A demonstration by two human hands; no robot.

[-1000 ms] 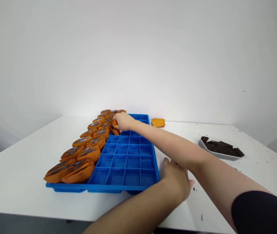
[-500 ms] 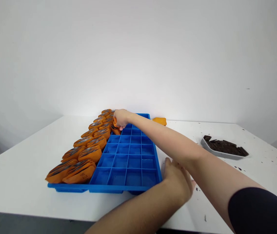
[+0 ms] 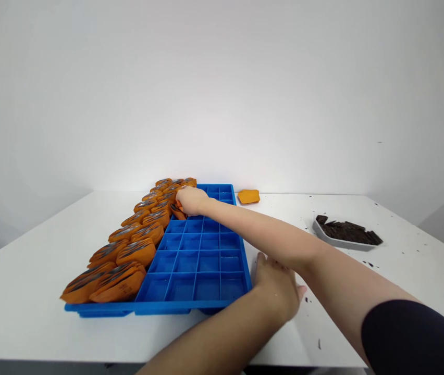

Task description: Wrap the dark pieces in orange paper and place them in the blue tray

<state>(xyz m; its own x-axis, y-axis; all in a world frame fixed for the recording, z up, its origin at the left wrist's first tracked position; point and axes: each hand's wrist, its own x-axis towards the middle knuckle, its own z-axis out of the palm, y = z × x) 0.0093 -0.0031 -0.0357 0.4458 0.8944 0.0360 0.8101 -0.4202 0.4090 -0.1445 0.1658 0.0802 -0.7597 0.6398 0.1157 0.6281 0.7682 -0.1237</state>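
Note:
A blue tray [image 3: 188, 307] divided into square cells stands on the table. Orange packets [image 3: 138, 251] with dark contents fill its left columns in upright bunches. My right hand [image 3: 192, 200] reaches over the tray to the far part of the second column, closed on an orange packet [image 3: 178, 210] there; its fingertips are mostly hidden behind the hand. Beside the tray's right edge, my left hand [image 3: 276, 289] is bent low over the table under my right forearm. Most of its fingers are hidden, and I cannot see anything in it.
A single orange packet [image 3: 248, 196] lies behind the tray's far right corner. To the right sits a shallow grey container [image 3: 339, 242] of thin dark pieces [image 3: 349, 232]. Dark crumbs [image 3: 368, 264] are scattered about it. A white wall [image 3: 222, 94] rises behind the table.
The view has shifted slightly, so the tray and container appear further left. My right hand stays at the same group of packets. My left hand remains beside the tray.

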